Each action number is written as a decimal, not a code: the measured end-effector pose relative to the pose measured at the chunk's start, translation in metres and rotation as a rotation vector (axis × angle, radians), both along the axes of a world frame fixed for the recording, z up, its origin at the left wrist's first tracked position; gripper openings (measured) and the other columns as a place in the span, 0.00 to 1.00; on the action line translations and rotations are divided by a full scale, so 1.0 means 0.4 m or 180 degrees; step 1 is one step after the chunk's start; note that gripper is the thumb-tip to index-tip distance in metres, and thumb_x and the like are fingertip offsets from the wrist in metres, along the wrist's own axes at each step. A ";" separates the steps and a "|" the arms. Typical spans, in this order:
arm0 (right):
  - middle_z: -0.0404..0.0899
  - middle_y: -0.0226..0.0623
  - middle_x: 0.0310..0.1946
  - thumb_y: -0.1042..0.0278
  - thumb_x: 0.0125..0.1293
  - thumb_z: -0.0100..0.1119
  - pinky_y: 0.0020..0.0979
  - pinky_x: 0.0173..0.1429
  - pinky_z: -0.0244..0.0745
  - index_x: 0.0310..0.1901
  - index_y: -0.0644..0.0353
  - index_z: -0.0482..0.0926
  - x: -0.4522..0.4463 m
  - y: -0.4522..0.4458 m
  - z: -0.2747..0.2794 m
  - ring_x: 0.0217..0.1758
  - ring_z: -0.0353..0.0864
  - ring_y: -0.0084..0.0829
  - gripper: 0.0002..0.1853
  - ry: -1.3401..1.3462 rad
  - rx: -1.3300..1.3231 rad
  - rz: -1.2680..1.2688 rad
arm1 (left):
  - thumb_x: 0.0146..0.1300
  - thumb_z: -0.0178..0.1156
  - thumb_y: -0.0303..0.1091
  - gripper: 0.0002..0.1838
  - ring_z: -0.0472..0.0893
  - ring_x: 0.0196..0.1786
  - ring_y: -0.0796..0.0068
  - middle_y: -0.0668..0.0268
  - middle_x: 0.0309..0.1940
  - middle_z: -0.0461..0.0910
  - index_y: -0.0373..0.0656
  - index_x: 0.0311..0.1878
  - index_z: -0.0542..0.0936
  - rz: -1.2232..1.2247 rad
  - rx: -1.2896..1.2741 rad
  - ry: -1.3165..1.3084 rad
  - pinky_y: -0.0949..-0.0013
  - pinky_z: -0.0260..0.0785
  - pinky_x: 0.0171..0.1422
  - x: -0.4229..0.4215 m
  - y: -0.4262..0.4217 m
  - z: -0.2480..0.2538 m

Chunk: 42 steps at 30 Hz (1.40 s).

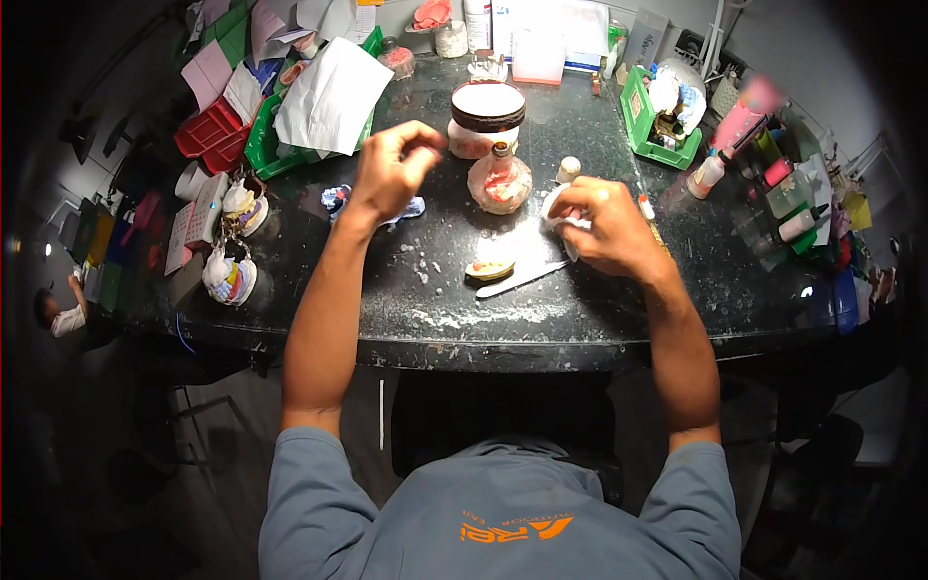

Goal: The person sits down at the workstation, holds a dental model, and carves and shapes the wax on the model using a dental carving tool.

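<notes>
Raised over the middle-left of the dark bench, my left hand [394, 172] has its fingers curled together; what they hold, if anything, is too small to name. Below it lies a crumpled blue and white cloth [411, 208]. My right hand [601, 224] is closed at a small whitish item [553, 205], mostly covered by the fingers. Between the hands stands a round glass bottle [500, 181] with reddish smears. Nearer the front edge are a small yellow-green piece [490, 270] and a white-bladed tool [522, 280], its right end close under my right hand.
A round dark-rimmed container [488, 121] stands behind the bottle. Green bins [266, 145] with papers and a red bin [211, 138] sit left, with plaster models [230, 275]. Another green bin [662, 145] and small bottles [707, 177] are right. A person [68, 314] is far left.
</notes>
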State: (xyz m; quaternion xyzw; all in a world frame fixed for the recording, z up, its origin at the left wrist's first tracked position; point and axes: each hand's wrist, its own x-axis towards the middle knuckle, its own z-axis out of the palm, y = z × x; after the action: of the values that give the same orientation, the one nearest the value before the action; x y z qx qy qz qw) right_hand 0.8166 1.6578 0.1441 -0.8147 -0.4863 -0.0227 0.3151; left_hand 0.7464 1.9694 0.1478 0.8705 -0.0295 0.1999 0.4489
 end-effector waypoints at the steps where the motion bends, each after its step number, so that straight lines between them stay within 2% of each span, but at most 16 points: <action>1: 0.83 0.42 0.34 0.79 0.55 0.67 0.35 0.44 0.82 0.37 0.63 0.87 0.003 -0.003 0.007 0.37 0.86 0.38 0.07 0.0132 0.0226 -0.0051 | 0.63 0.52 0.28 0.12 0.79 0.34 0.83 0.66 0.30 0.84 0.36 0.39 0.85 0.0231 -0.0172 -0.0066 0.75 0.72 0.41 0.003 0.010 0.003; 4: 0.84 0.42 0.34 0.80 0.54 0.65 0.34 0.44 0.81 0.36 0.63 0.87 0.011 -0.014 0.030 0.38 0.87 0.38 0.08 -0.0134 0.0308 -0.0288 | 0.61 0.54 0.24 0.08 0.78 0.31 0.85 0.69 0.26 0.82 0.36 0.33 0.83 0.0535 0.0235 0.0089 0.76 0.69 0.38 -0.010 0.049 0.014; 7: 0.84 0.44 0.35 0.80 0.53 0.62 0.36 0.47 0.84 0.37 0.62 0.87 0.031 -0.032 0.031 0.37 0.87 0.40 0.09 -0.0257 0.0516 -0.0556 | 0.54 0.66 0.29 0.07 0.78 0.28 0.83 0.69 0.23 0.81 0.36 0.34 0.84 0.0236 0.0527 0.0456 0.72 0.73 0.36 -0.028 0.069 0.008; 10: 0.85 0.43 0.34 0.81 0.54 0.63 0.35 0.48 0.84 0.37 0.63 0.87 0.050 -0.060 0.043 0.39 0.89 0.38 0.09 -0.0095 0.0517 -0.1053 | 0.50 0.68 0.32 0.14 0.83 0.34 0.67 0.60 0.28 0.84 0.34 0.39 0.85 -0.0009 0.1296 0.0677 0.66 0.77 0.45 -0.049 0.068 0.004; 13: 0.88 0.45 0.35 0.81 0.57 0.63 0.35 0.48 0.84 0.39 0.63 0.88 0.101 -0.116 0.025 0.39 0.90 0.37 0.10 -0.0096 0.0469 -0.1561 | 0.49 0.68 0.34 0.15 0.85 0.36 0.60 0.56 0.30 0.85 0.33 0.38 0.85 -0.0092 0.1366 0.0787 0.62 0.78 0.47 -0.056 0.051 0.005; 16: 0.89 0.47 0.37 0.78 0.59 0.62 0.38 0.51 0.82 0.42 0.60 0.89 0.151 -0.189 0.015 0.44 0.90 0.43 0.11 -0.0007 -0.0145 -0.2235 | 0.50 0.68 0.31 0.14 0.82 0.33 0.70 0.60 0.27 0.82 0.34 0.38 0.84 0.0067 0.1332 0.1225 0.66 0.76 0.43 -0.048 0.043 0.003; 18: 0.89 0.47 0.38 0.76 0.59 0.61 0.39 0.52 0.82 0.42 0.57 0.89 0.171 -0.217 0.009 0.46 0.90 0.44 0.12 0.0113 -0.0299 -0.2722 | 0.50 0.66 0.30 0.12 0.83 0.33 0.66 0.57 0.27 0.82 0.33 0.37 0.83 0.0275 0.1602 0.1202 0.65 0.76 0.42 -0.048 0.043 0.002; 20: 0.90 0.45 0.43 0.69 0.58 0.66 0.48 0.58 0.79 0.44 0.54 0.89 0.181 -0.226 0.010 0.51 0.89 0.44 0.12 0.0056 -0.0389 -0.2944 | 0.49 0.66 0.34 0.15 0.86 0.39 0.54 0.51 0.33 0.86 0.34 0.39 0.85 0.0416 0.1699 0.1223 0.57 0.78 0.49 -0.048 0.042 0.008; 22: 0.90 0.43 0.45 0.66 0.58 0.69 0.53 0.62 0.76 0.46 0.53 0.89 0.179 -0.216 0.007 0.53 0.88 0.45 0.13 -0.0138 -0.0251 -0.3075 | 0.48 0.67 0.34 0.16 0.85 0.38 0.53 0.52 0.32 0.84 0.35 0.39 0.85 0.0394 0.1798 0.0684 0.57 0.78 0.48 -0.047 0.044 -0.003; 24: 0.90 0.39 0.41 0.65 0.59 0.70 0.47 0.57 0.78 0.44 0.55 0.89 0.168 -0.193 0.009 0.50 0.89 0.40 0.12 -0.0358 0.0029 -0.2955 | 0.47 0.68 0.35 0.16 0.84 0.37 0.54 0.54 0.31 0.83 0.35 0.38 0.84 0.0275 0.1786 0.0406 0.57 0.77 0.46 -0.043 0.040 -0.007; 26: 0.90 0.37 0.35 0.68 0.60 0.71 0.35 0.48 0.81 0.41 0.58 0.88 0.159 -0.171 0.018 0.40 0.89 0.30 0.09 0.0223 0.0562 -0.2181 | 0.46 0.69 0.36 0.16 0.82 0.35 0.56 0.55 0.30 0.82 0.35 0.37 0.84 0.0072 0.1667 0.0380 0.59 0.77 0.44 -0.047 0.014 0.022; 27: 0.88 0.36 0.30 0.70 0.61 0.70 0.27 0.41 0.80 0.39 0.61 0.88 0.147 -0.155 0.017 0.33 0.86 0.23 0.06 0.0323 0.0718 -0.1790 | 0.47 0.68 0.33 0.14 0.75 0.32 0.73 0.65 0.29 0.74 0.36 0.36 0.81 -0.0203 0.1393 0.0656 0.70 0.70 0.40 -0.057 0.001 0.038; 28: 0.85 0.29 0.30 0.75 0.62 0.69 0.25 0.38 0.75 0.37 0.64 0.87 0.128 -0.132 0.018 0.33 0.80 0.18 0.04 0.0343 0.0734 -0.1382 | 0.47 0.73 0.33 0.14 0.73 0.33 0.81 0.72 0.28 0.74 0.38 0.37 0.83 -0.0456 0.1105 0.1205 0.73 0.67 0.40 -0.063 -0.006 0.051; 31: 0.83 0.30 0.31 0.75 0.60 0.71 0.24 0.36 0.73 0.36 0.63 0.87 0.048 -0.068 0.041 0.33 0.78 0.19 0.04 0.0472 0.0441 -0.0450 | 0.47 0.80 0.34 0.17 0.72 0.35 0.86 0.76 0.29 0.74 0.41 0.40 0.85 -0.1570 0.0477 0.1448 0.76 0.65 0.39 -0.066 -0.037 0.046; 38: 0.83 0.41 0.37 0.69 0.54 0.78 0.34 0.40 0.80 0.42 0.62 0.87 -0.060 0.046 -0.012 0.33 0.84 0.34 0.15 0.0718 0.0199 0.0837 | 0.39 0.84 0.41 0.25 0.76 0.34 0.75 0.69 0.29 0.79 0.41 0.40 0.86 -0.2103 0.1104 0.1340 0.70 0.70 0.38 -0.054 -0.103 0.016; 42: 0.82 0.41 0.33 0.69 0.56 0.78 0.37 0.38 0.78 0.42 0.63 0.87 -0.056 0.062 -0.045 0.31 0.83 0.35 0.14 0.0592 0.0187 0.0965 | 0.43 0.83 0.37 0.18 0.77 0.32 0.76 0.69 0.28 0.80 0.40 0.34 0.87 -0.2051 0.1022 0.1249 0.69 0.68 0.35 -0.050 -0.095 0.009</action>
State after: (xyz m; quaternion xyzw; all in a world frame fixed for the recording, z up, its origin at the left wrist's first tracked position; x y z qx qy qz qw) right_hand 0.7942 1.6828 0.1259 -0.7211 -0.5714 0.0864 0.3822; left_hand 0.7263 1.9313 0.1514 0.8973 -0.2452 -0.1279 0.3440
